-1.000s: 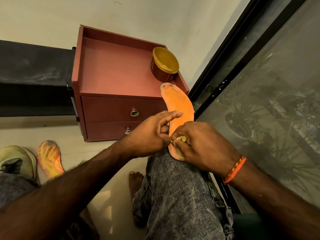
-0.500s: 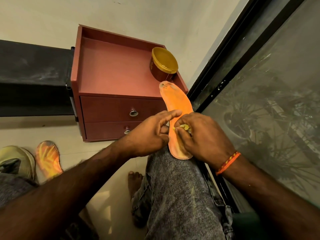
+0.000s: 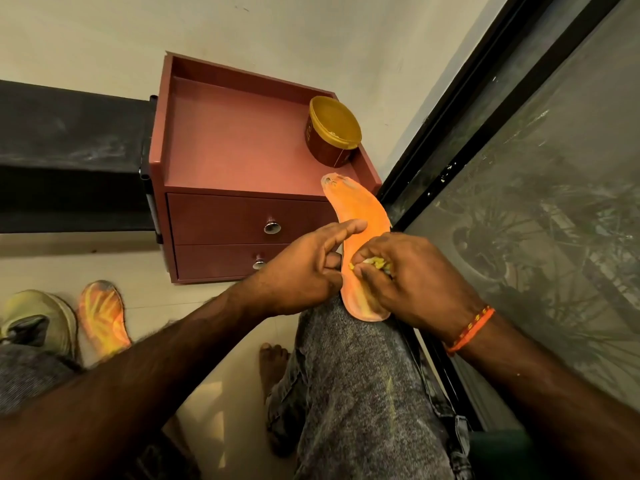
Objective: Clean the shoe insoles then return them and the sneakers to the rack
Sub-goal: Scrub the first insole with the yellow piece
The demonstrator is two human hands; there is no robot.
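Since the earlier frame the right hand (image 3: pixel 412 275) has slid up the orange insole (image 3: pixel 360 230) from its heel end toward the middle, uncovering the rounded heel that now lies on the knee of the grey jeans (image 3: pixel 353 393). That hand's fingers are curled round a small yellow cloth or sponge (image 3: pixel 374 262), pressing it against the insole's surface; only a scrap of it shows between the fingertips, so which it is cannot be told. An orange thread band (image 3: pixel 471 329) circles the right wrist. The left hand (image 3: pixel 304 271) steadies the insole from its left edge, the forefinger stretched across the orange face and the other fingers curled in against the rim, gripping it. The insole's worn toe end points up and away, in front of the top edge of a reddish-brown two-drawer cabinet (image 3: pixel 221 147). On the cabinet's top, at the far right corner, stands a round brown tub with a gold lid (image 3: pixel 332 135). A second insole (image 3: pixel 102 313), orange streaked with yellow, lies on the pale floor at the left, just beside a light green sneaker (image 3: pixel 45 320). Dark-framed glass (image 3: pixel 554 202) runs along the right.
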